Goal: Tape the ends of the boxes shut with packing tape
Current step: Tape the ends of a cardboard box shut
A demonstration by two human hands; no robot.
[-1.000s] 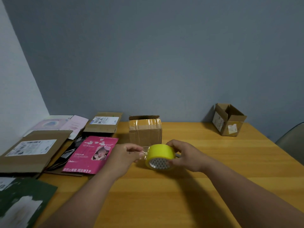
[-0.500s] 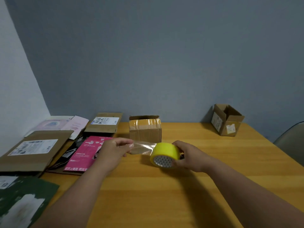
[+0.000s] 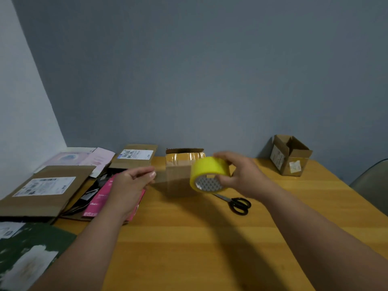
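My right hand (image 3: 241, 175) grips a yellow roll of packing tape (image 3: 206, 174), held up above the wooden table (image 3: 189, 238). My left hand (image 3: 132, 181) pinches the free end of the clear tape strip (image 3: 168, 178), stretched between the hands. Right behind the strip stands a brown cardboard box (image 3: 180, 173) with a taped upper part and one flap raised at the back. A second small box (image 3: 290, 155) with open flaps sits at the back right by the wall.
Black scissors (image 3: 237, 203) lie on the table below my right hand. Flattened cartons (image 3: 44, 187), a pink box (image 3: 100, 198) and a dark green sheet (image 3: 27, 253) cover the left side. A chair (image 3: 371, 185) shows at the right edge.
Both hands rose off the table with the roll. The left hand drew the tape end out leftward, lengthening the strip. The scissors came into sight where the roll had been.
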